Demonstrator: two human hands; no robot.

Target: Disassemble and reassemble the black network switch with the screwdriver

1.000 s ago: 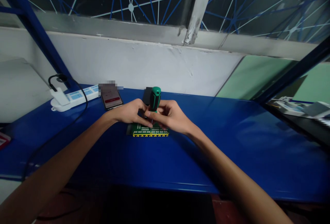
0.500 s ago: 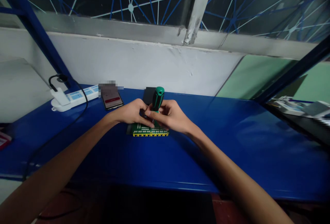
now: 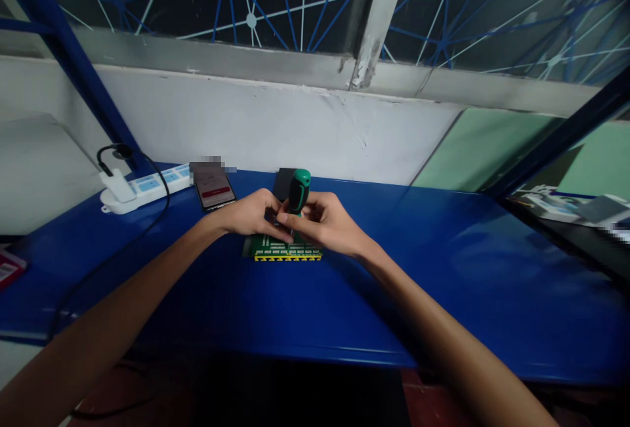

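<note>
A green circuit board (image 3: 270,243) with a row of yellow-edged connectors along its near side lies on the blue table. Above it stands a screwdriver (image 3: 299,192) with a black and green handle, nearly upright, its shaft pointing down at the board. My right hand (image 3: 331,220) is closed around the lower part of the handle. From the other side, my left hand (image 3: 253,212) rests over the board's left part with its fingers bent in beside the shaft. Whatever those fingers pinch is hidden. The screwdriver's tip is too small to make out.
Behind the hands lies a dark flat object (image 3: 284,182). A phone (image 3: 214,185) and a white power strip (image 3: 147,185) with a plugged-in cable are at the back left. A blue frame post (image 3: 93,79) rises there. Papers (image 3: 561,201) lie at the far right.
The screwdriver's handle has tipped slightly to the left and sits a little lower. Both hands keep nearly the same place, and the view has shifted slightly.
</note>
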